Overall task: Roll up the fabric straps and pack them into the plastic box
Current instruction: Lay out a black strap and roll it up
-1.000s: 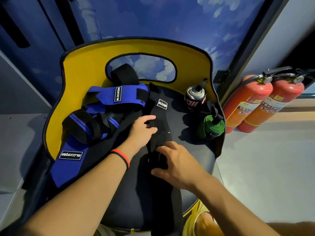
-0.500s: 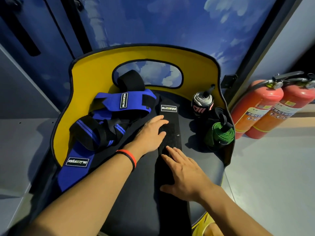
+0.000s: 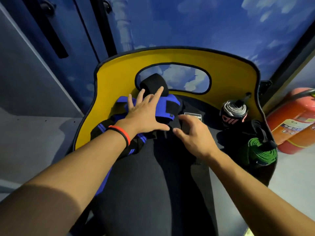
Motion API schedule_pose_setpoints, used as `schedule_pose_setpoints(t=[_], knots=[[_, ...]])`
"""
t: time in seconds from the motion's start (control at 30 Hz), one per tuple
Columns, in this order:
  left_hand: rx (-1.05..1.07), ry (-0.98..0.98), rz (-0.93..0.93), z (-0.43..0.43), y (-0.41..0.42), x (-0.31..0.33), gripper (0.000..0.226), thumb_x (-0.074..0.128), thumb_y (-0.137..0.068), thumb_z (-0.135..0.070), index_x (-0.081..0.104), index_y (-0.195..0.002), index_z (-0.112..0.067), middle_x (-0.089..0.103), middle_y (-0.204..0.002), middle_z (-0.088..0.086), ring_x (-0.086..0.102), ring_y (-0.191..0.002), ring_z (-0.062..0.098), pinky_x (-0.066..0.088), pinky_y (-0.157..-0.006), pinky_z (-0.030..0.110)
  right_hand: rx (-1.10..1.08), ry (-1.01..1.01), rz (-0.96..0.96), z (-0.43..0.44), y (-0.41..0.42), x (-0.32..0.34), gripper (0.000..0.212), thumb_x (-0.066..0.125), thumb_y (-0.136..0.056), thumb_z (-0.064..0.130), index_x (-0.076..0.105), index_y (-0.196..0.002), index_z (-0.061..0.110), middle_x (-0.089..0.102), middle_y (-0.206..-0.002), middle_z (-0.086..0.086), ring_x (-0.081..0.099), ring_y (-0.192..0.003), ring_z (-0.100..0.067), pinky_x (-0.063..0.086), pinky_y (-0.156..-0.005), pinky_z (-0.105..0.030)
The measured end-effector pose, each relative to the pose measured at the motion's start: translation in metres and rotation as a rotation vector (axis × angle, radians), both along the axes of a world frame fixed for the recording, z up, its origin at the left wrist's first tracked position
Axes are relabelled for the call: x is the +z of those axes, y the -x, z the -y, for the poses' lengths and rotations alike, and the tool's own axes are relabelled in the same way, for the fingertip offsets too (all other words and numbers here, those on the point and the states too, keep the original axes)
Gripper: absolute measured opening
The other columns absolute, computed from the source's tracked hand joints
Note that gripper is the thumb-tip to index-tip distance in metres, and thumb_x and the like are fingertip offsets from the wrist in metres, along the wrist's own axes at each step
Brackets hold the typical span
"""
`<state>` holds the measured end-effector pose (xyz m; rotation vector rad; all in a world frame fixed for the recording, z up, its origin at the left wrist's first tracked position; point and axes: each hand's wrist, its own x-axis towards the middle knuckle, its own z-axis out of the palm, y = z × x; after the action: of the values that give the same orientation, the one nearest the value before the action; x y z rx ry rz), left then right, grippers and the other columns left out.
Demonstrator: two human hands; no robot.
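Left hand [image 3: 144, 116], open, is shifting onto the blue strap [image 3: 163, 108]; right hand [image 3: 192, 133] is now gripping the black strap [image 3: 179, 155] to roll.

Loose straps [image 3: 170, 108] are lying heaped on the left of the seat [image 3: 136, 184], a rolled strap [image 3: 153, 84] sitting behind them against the backrest [image 3: 119, 74]. A long strap [image 3: 179, 159] is running down the middle (a far roll [image 3: 233, 113] and a near roll [image 3: 262, 150] are sitting right of it). A fire extinguisher [image 3: 293, 121] is standing on the floor [image 3: 298, 176], further right.
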<state>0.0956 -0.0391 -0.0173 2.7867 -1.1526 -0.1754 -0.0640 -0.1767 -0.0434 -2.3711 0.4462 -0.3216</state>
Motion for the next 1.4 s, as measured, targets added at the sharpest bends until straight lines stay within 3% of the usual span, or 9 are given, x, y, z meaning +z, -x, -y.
schedule_pose_setpoints(t=[0.2, 0.33, 0.53, 0.7, 0.83, 0.97, 1.07, 1.27, 1.4], knots=[[-0.125, -0.051, 0.049, -0.024, -0.015, -0.001, 0.068, 0.063, -0.090, -0.031, 0.038, -0.153, -0.037, 0.043, -0.125, -0.002, 0.052, -0.115, 0.025, 0.026, -0.118, 0.049, 0.040, -0.146, -0.083, 0.013, -0.058, 0.002, 0.076, 0.066, -0.097, 0.033, 0.027, -0.160, 0.021, 0.027, -0.166, -0.005, 0.020, -0.154, -0.015, 0.016, -0.120, -0.024], [-0.132, 0.045, -0.048, -0.055, -0.025, -0.011, 0.061, 0.061, -0.093, -0.026, 0.041, -0.151, -0.036, 0.042, -0.138, -0.007, 0.049, -0.122, 0.020, 0.043, -0.097, 0.037, 0.013, -0.181, -0.044, 0.002, -0.071, -0.001, 0.060, 0.069, -0.095, 0.036, 0.047, -0.150, 0.026, 0.057, -0.141, -0.001, 0.054, -0.127, -0.017, 0.037, -0.101, -0.021], [-0.190, 0.315, -0.238, -0.063, -0.012, -0.024, 0.091, 0.074, -0.089, -0.040, 0.018, -0.161, -0.035, 0.022, -0.164, -0.012, 0.025, -0.150, 0.011, 0.029, -0.120, 0.035, 0.041, -0.304, -0.027, -0.018, -0.064, -0.016, 0.013, 0.069, -0.095, 0.039, 0.068, -0.092, 0.026, 0.066, -0.080, 0.013, 0.058, -0.074, -0.006, 0.047, -0.074, -0.030], [-0.233, 0.329, -0.229, -0.060, -0.006, -0.031, 0.079, 0.081, -0.080, -0.045, 0.036, -0.145, -0.043, 0.034, -0.148, -0.018, 0.041, -0.135, 0.016, 0.041, -0.111, 0.041, -0.179, -0.290, 0.116, -0.022, -0.070, -0.018, 0.009, 0.054, -0.094, 0.015, 0.059, -0.097, 0.022, 0.064, -0.094, 0.010, 0.059, -0.088, -0.012, 0.044, -0.080, -0.034], [-0.302, 0.352, -0.234, -0.066, -0.004, -0.029, 0.069, 0.083, -0.080, -0.039, 0.043, -0.135, -0.039, 0.035, -0.146, -0.022, 0.038, -0.136, 0.006, 0.037, -0.110, 0.028, -0.368, -0.450, 0.125, -0.013, -0.092, -0.004, 0.061, 0.073, -0.086, 0.029, 0.049, -0.139, 0.013, 0.056, -0.137, -0.003, 0.059, -0.121, -0.022, 0.046, -0.107, -0.040], [-0.344, 0.285, -0.217, -0.074, -0.007, -0.029, 0.077, 0.086, -0.077, -0.035, 0.039, -0.138, -0.040, 0.029, -0.155, -0.022, 0.026, -0.145, 0.001, 0.028, -0.114, 0.021, -0.316, -0.668, 0.049, -0.009, -0.100, -0.006, 0.036, 0.082, -0.083, 0.027, 0.069, -0.111, 0.009, 0.075, -0.096, -0.002, 0.073, -0.084, -0.019, 0.059, -0.092, -0.046], [-0.368, 0.225, -0.056, -0.073, -0.009, -0.030, 0.071, 0.084, -0.080, -0.027, 0.040, -0.135, -0.035, 0.026, -0.157, -0.016, 0.022, -0.149, 0.009, 0.040, -0.112, 0.033, -0.342, -0.807, 0.200, -0.002, -0.089, -0.003, 0.026, 0.073, -0.092, 0.017, 0.050, -0.080, 0.017, 0.051, -0.075, -0.004, 0.057, -0.061, -0.015, 0.051, -0.077, -0.038], [-0.255, 0.119, 0.237, -0.062, -0.018, -0.027, 0.054, 0.082, -0.077, -0.011, 0.051, -0.120, -0.022, 0.048, -0.131, -0.003, 0.044, -0.127, 0.023, 0.057, -0.061, 0.044, -0.454, -1.088, 0.306, 0.013, -0.049, 0.011, 0.006, 0.057, -0.090, 0.018, 0.056, -0.086, 0.014, 0.058, -0.064, 0.001, 0.055, -0.053, -0.013, 0.040, -0.071, -0.037], [-0.166, 0.110, 0.363, -0.057, -0.024, -0.024, 0.042, 0.081, -0.075, -0.007, 0.057, -0.108, -0.015, 0.056, -0.122, 0.002, 0.049, -0.123, 0.028, 0.055, -0.063, 0.042, -0.436, -1.135, 0.331, 0.016, -0.023, 0.015, 0.009, 0.056, -0.097, 0.016, 0.059, -0.088, 0.016, 0.060, -0.063, 0.004, 0.054, -0.050, -0.008, 0.043, -0.056, -0.024]])
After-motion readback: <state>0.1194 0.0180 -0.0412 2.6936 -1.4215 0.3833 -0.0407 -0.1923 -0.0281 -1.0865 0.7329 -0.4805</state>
